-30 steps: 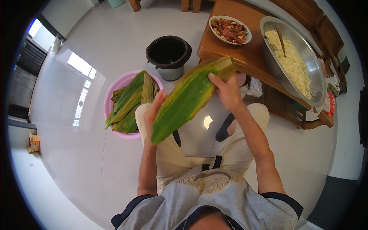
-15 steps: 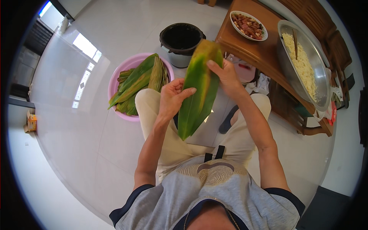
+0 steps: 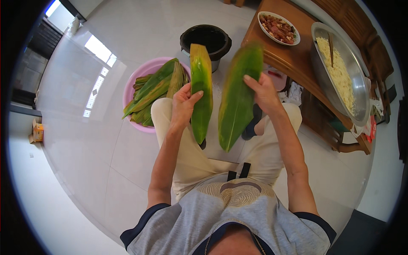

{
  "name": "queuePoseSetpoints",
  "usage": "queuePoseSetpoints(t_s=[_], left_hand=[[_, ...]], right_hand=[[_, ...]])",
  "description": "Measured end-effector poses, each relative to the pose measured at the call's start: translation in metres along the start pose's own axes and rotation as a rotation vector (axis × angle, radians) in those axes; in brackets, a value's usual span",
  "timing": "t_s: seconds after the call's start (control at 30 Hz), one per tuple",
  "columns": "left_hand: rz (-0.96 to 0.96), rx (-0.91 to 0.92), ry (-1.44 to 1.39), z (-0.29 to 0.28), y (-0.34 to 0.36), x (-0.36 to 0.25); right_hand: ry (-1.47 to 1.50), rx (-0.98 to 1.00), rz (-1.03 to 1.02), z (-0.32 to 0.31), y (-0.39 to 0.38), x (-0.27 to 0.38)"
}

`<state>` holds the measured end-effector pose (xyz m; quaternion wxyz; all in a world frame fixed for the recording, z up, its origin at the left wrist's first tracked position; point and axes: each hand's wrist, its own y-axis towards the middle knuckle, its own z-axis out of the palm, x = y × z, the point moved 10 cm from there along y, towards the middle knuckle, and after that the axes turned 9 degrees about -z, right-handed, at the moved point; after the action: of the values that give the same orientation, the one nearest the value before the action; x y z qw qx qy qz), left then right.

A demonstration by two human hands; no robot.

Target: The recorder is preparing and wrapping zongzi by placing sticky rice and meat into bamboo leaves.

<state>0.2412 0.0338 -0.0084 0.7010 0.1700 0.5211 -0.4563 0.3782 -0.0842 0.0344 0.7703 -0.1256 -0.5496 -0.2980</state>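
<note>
Two long green leaves are held apart in front of me, over the gap between my knees. My left hand (image 3: 185, 104) pinches the narrower leaf (image 3: 201, 80), which is yellowish toward its upper end. In my right hand (image 3: 264, 92) is the broader leaf (image 3: 236, 106), thumb on its face; its upper end is blurred. Beside my left knee stands a pink basin (image 3: 127, 97) with a pile of more green and brownish leaves (image 3: 153, 91) in it. The upper tip of the left leaf overlaps the view of a black-rimmed pot (image 3: 206, 39).
To the right, a wooden table (image 3: 272, 53) carries a plate of reddish diced meat (image 3: 278, 27) and a large metal bowl (image 3: 361, 95) of pale yellow grains (image 3: 338, 76) with chopsticks (image 3: 330, 49) in it. Plastic bags (image 3: 367, 125) hang by the table's right end. A small carton (image 3: 37, 131) lies at far left.
The two leaves, overlapped before, are now separated. My left hand has taken the narrower one to the left, and my right hand has moved slightly right and down with the other.
</note>
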Motion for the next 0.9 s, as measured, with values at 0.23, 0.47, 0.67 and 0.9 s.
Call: queuePoseSetpoints(t_s=[0.23, 0.47, 0.67, 0.9], left_hand=[[-0.076, 0.091, -0.135, 0.025, 0.012, 0.007], [0.056, 0.075, 0.045, 0.039, 0.011, -0.011], [-0.079, 0.188, 0.113, 0.056, 0.013, 0.004], [-0.132, 0.219, 0.179, 0.066, 0.019, 0.019]], right_hand=[[-0.34, 0.032, -0.124, 0.014, 0.02, -0.016], [-0.404, 0.05, -0.189, 0.004, 0.02, -0.008], [0.114, 0.187, 0.187, 0.0, 0.024, -0.02], [-0.235, 0.218, 0.096, -0.01, 0.022, 0.004]])
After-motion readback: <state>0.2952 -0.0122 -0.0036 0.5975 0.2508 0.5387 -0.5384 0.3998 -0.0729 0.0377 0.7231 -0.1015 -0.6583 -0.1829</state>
